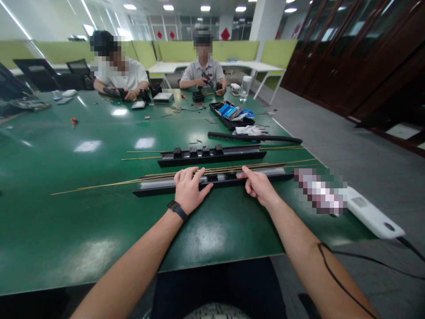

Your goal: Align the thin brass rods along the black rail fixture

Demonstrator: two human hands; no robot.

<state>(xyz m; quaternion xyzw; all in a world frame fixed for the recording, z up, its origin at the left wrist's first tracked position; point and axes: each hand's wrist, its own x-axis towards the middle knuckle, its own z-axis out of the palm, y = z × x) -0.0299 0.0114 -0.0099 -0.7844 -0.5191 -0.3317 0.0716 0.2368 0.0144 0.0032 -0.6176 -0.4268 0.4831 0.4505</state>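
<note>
Foremost, left hand (189, 189) flat, fingers spread on black rail (154, 188), right hand (258, 185) curled, forefinger on rail, rail's middle hidden.

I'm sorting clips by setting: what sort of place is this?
Probably an open-plan office used as an assembly workshop: a long green table carries black rails and brass rods, two people handle parts at its far end, and green partitions stand behind.
</note>
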